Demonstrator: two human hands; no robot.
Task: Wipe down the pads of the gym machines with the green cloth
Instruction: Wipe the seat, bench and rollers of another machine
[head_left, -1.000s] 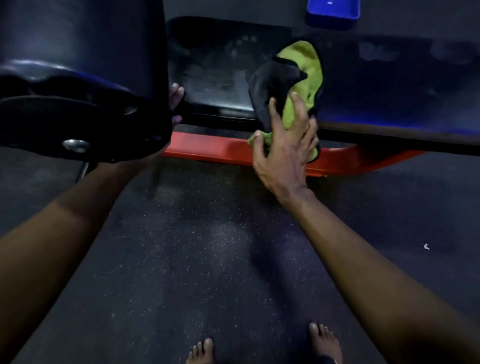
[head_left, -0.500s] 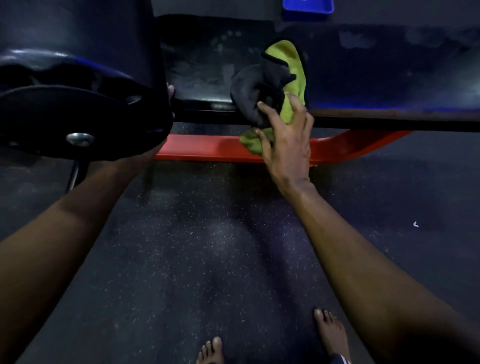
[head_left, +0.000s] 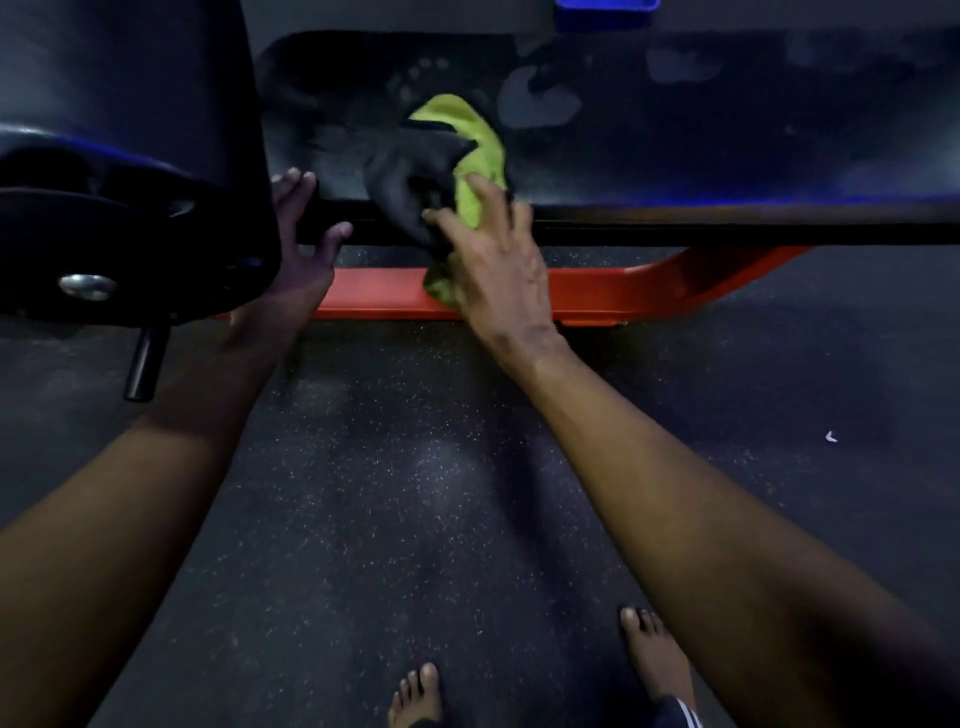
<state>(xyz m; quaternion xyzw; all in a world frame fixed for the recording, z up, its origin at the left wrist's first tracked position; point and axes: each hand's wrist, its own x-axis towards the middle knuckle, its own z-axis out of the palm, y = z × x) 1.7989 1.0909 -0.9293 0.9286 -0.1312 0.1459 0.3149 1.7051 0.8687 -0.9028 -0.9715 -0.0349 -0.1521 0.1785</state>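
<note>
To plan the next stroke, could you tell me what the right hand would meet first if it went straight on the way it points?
The right hand presses the green cloth, so that comes first; beyond it, probably only the black bench pad underneath.

Both arms reach forward, left hand (head_left: 304, 249) spread open, right hand (head_left: 501, 267) flat with fingers (head_left: 485, 208) extended.
</note>
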